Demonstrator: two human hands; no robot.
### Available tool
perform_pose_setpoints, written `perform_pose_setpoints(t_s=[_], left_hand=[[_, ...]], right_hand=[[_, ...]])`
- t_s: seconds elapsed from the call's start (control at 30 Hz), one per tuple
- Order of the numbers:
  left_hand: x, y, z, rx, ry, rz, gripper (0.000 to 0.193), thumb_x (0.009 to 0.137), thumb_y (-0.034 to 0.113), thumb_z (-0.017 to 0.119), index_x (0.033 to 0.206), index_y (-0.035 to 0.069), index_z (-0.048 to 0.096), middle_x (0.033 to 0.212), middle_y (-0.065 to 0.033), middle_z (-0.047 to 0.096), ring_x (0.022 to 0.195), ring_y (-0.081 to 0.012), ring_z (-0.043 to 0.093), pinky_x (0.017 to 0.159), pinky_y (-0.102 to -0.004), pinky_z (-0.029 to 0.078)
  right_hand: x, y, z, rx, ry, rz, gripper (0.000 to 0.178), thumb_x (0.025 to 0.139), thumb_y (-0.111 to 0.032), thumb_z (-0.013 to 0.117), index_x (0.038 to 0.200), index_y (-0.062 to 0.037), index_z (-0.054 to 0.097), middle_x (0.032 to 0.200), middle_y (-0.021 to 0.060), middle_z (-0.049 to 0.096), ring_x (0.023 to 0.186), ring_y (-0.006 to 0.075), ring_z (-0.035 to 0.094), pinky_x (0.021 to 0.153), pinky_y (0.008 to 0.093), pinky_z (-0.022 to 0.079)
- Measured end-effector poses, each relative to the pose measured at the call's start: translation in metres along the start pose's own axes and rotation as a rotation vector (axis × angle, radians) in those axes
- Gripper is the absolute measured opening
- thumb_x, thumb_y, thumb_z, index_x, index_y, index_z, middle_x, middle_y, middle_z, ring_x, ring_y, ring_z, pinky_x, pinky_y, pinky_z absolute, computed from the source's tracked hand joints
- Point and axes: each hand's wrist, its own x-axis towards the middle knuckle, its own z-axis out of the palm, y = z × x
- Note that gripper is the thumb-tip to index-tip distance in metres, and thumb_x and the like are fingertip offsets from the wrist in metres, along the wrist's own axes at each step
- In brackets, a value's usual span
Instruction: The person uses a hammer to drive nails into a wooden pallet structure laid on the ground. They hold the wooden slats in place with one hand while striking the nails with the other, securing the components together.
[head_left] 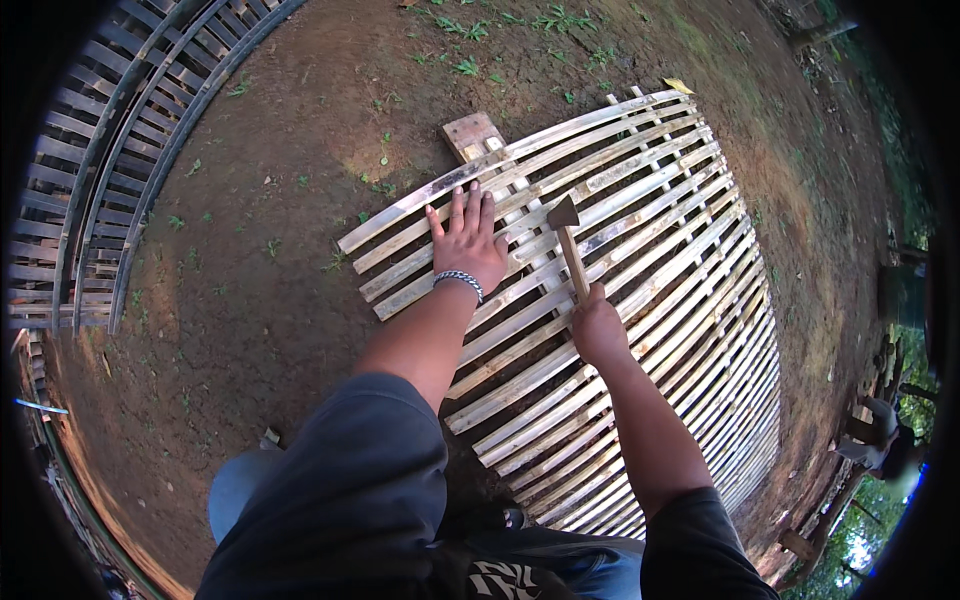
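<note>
My left hand [470, 248] lies flat with fingers spread on the pale slats near the far left corner of a bamboo slat panel [560, 345]. A chain bracelet [459, 281] circles that wrist. Closed around a wooden handle, my right hand [600, 328] holds a hammer [573, 256] with a dark, wedge-shaped head. The head is over the panel, to the right of my left hand; whether it touches a slat I cannot tell. Crosspieces run beneath the slats, and a wooden block [466, 130] sticks out past the panel's far edge.
The panel lies low over bare brown earth [280, 250] with small weeds. More slatted panels [105, 150] stand at the upper left. A yellow leaf [678, 86] rests by the panel's far right corner. At the far right a person [880, 440] is near some logs.
</note>
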Motion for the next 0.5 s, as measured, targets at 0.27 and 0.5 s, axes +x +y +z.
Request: perform_pose_setpoints(t_s=[0.27,0.5], left_hand=[[0.004,0.004,-0.017,-0.063,-0.124,-0.100,0.075,0.102,0.046,0.052,0.168,0.026,0.023,0.177,-0.0112,0.004,0.163,-0.0333,-0.001,0.126,-0.0647,-0.002],[0.011,0.002,-0.028,-0.135,-0.279,-0.229,0.085,0.100,0.049,0.057,0.170,0.027,0.012,0.177,-0.0143,-0.007,0.163,-0.0348,-0.008,0.126,-0.0641,-0.002]], right_hand=[[-0.026,-0.033,0.005,0.246,0.376,-0.226,0.037,0.103,-0.014,0.059,0.135,-0.0026,0.046,0.093,0.0310,0.071,0.089,0.0499,0.070,0.077,0.0572,0.057],[-0.018,-0.040,-0.022,-0.058,0.011,-0.139,0.034,0.102,-0.019,0.059,0.128,-0.0009,0.046,0.094,0.0313,0.071,0.093,0.0504,0.070,0.083,0.0579,0.055]])
